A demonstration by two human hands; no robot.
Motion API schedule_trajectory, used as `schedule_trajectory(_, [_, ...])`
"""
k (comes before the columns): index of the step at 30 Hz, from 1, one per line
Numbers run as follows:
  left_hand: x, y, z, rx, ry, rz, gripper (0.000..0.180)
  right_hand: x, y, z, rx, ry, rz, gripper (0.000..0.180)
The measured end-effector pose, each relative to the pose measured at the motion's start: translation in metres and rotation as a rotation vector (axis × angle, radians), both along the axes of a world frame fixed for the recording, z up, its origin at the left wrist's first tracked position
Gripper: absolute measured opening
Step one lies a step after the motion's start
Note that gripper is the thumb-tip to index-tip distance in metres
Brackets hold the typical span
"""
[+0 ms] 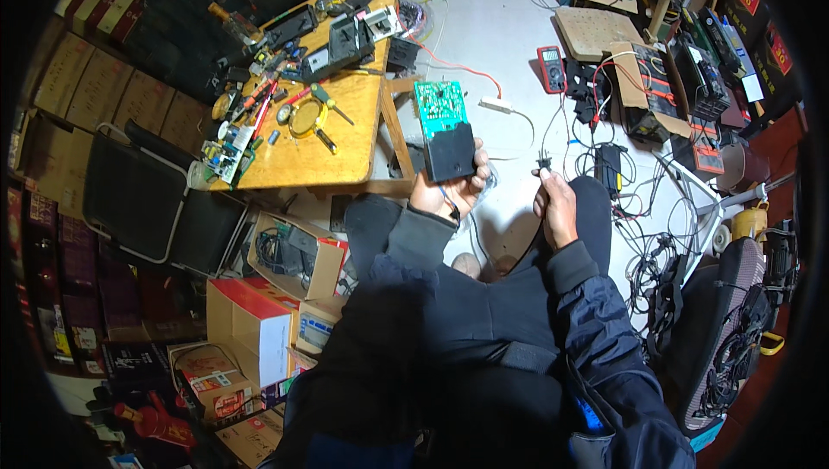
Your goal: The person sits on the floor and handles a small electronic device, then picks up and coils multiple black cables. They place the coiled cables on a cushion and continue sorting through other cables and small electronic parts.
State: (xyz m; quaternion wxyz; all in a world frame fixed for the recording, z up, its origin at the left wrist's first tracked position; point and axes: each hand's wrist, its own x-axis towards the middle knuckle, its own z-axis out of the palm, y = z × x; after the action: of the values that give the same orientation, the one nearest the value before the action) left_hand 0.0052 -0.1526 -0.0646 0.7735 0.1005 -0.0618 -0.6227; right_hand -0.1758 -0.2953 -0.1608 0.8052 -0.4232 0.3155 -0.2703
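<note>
Held out over my lap in my left hand point(445, 197) is a green circuit board point(441, 104) with a black casing part point(452, 151) covering its near half. My fingers wrap round the casing's right side, and the palm supports it from below. A thin cable with a small dark connector point(453, 210) hangs at my left wrist. My right hand point(558, 210), above my right knee, pinches a black power plug point(544, 161) with its prongs pointing away from me. Ahead, between the two hands, a white socket block point(496, 104) on a cord lies on the light floor.
At left, a wooden table point(345, 145) carries loose boards, screwdrivers, a magnifier and black casings. A red multimeter point(551, 70) lies beyond my right hand. Tangled black cables point(652, 253) spread at right. Open cardboard boxes point(246, 331) and a black chair point(138, 184) stand left.
</note>
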Motion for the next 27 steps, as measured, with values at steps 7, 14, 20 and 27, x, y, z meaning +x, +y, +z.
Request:
schedule_trajectory(7, [-0.003,0.006,0.000,0.086,0.003,0.066,0.051,0.001,0.001,-0.004,-0.019,0.005,-0.025,0.024])
schedule_trajectory(14, [-0.001,0.009,0.002,0.052,-0.054,0.039,0.049,0.002,0.002,0.000,0.003,0.003,-0.015,0.023])
schedule_trajectory(20, [-0.005,0.001,0.001,0.432,-0.479,0.210,0.044,0.000,0.000,0.001,0.040,-0.010,-0.002,0.019])
schedule_trajectory(27, [-0.027,-0.014,-0.047,0.691,-0.756,0.446,0.036,-0.004,0.007,0.019,0.185,-0.211,0.157,0.030])
